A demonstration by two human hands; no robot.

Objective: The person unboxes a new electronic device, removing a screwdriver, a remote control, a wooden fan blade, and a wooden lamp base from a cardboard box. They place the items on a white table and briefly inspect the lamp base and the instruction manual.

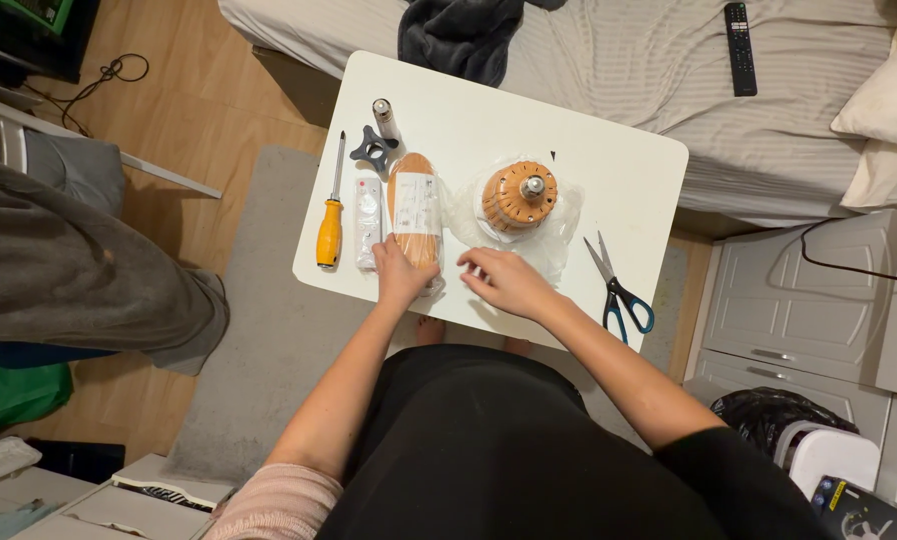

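1. The left hand [401, 275] is pressing down on the near end of an orange oblong part in clear wrapping [415, 215], fingers curled over it, on the small white table [619, 160].
2. The right hand [504, 280] is pinching the edge of the clear plastic bag [559, 235] under the round orange ribbed part [520, 196].
3. A yellow-handled screwdriver [331, 215], a white packet [368, 220], a black star knob [375, 152] and a small metal cylinder [385, 118] are lying just left.
4. Blue-handled scissors [619, 290] are resting near the table's front edge; a tug on the bag could likely be dragging the round part or nudging them off.
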